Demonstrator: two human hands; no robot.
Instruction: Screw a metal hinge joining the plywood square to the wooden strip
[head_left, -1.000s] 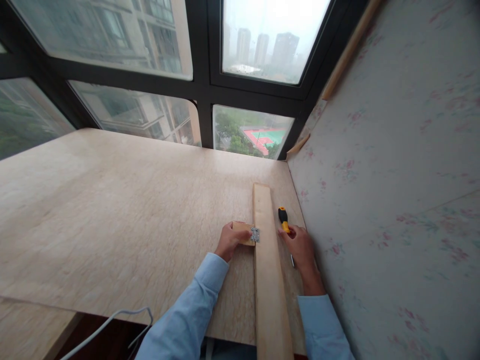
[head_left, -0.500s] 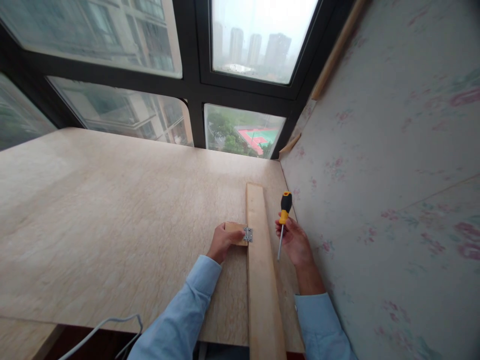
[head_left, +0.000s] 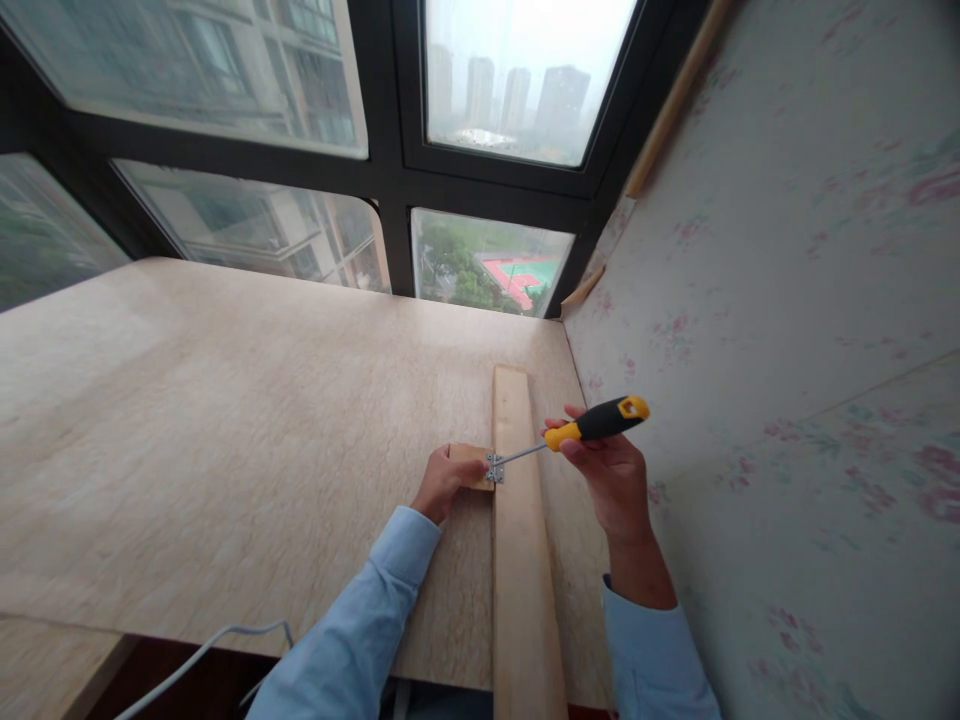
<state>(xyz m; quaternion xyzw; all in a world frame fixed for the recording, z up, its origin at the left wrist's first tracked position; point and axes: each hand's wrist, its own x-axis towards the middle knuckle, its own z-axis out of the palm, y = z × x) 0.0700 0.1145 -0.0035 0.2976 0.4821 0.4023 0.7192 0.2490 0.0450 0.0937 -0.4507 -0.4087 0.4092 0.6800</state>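
My right hand (head_left: 611, 478) is closed around the black and yellow handle of a screwdriver (head_left: 592, 425), raised above the table. Its metal shaft slants down to the left, and the tip sits at a small metal hinge (head_left: 494, 467). The hinge joins a small wooden block (head_left: 469, 456) to a long wooden plank (head_left: 517, 540) that runs from the near edge toward the window. My left hand (head_left: 444, 483) presses on the small block, fingers curled over it, just left of the hinge.
The pale marbled table top (head_left: 225, 420) spreads wide to the left. A flower-patterned wall (head_left: 787, 350) stands close on the right. Dark-framed windows (head_left: 390, 180) run behind the table. A white cable (head_left: 195, 660) hangs below the near edge at the left.
My right hand picked the screwdriver up off the table beside the plank, turned it over and brought its tip down onto the hinge. My left hand stayed on the block.
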